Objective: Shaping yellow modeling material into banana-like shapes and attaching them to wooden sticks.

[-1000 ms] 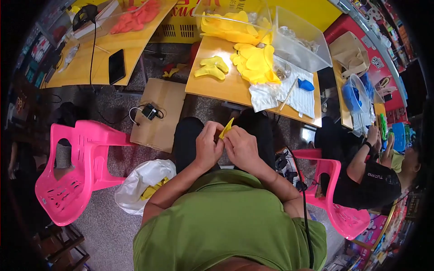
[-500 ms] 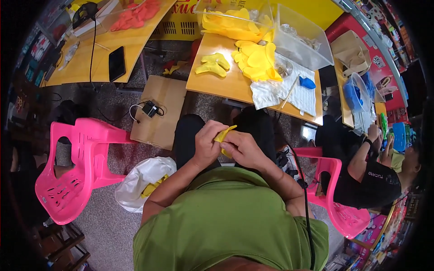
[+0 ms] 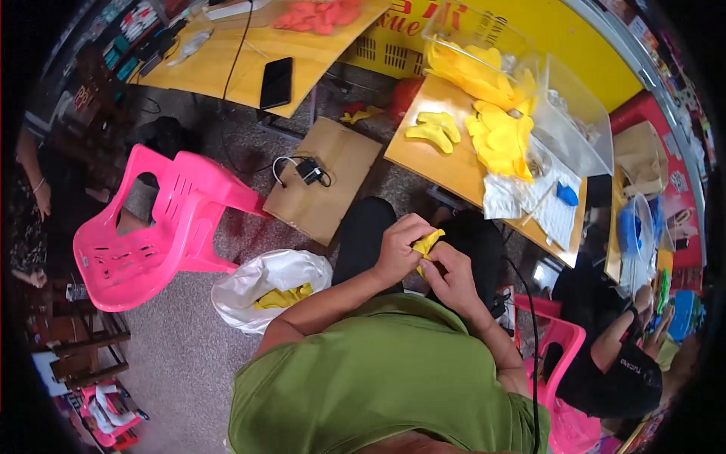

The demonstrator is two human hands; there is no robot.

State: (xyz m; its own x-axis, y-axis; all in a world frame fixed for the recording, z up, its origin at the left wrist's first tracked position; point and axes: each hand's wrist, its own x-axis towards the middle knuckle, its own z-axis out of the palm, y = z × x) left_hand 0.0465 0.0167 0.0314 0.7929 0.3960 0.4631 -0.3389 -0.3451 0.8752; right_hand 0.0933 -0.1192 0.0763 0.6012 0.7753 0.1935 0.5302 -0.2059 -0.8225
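Note:
A small yellow cloth piece (image 3: 429,241) is held above my lap between both hands. My left hand (image 3: 401,251) pinches its upper left part, and the fingers of my right hand (image 3: 451,274) close on its lower right side. What the fingertips do inside the folds is hidden. On the table ahead lie yellow curved cloth pieces (image 3: 433,131) and, to their right, a pile of flat yellow pieces (image 3: 501,141). Beside my left thigh, a white sack (image 3: 236,296) on the floor contains more yellow pieces (image 3: 283,296).
Clear plastic bins (image 3: 586,113) stand on the table (image 3: 452,178) by a white cloth and a blue item (image 3: 566,194). A cardboard box (image 3: 321,217) carries a black adapter. Pink chairs (image 3: 181,204) flank me. A phone (image 3: 277,82) lies far left; a co-worker (image 3: 616,356) sits at right.
My view has swung left, so the surroundings appear shifted rightward and tilted. Both hands keep hold of the yellow cloth piece over my lap.

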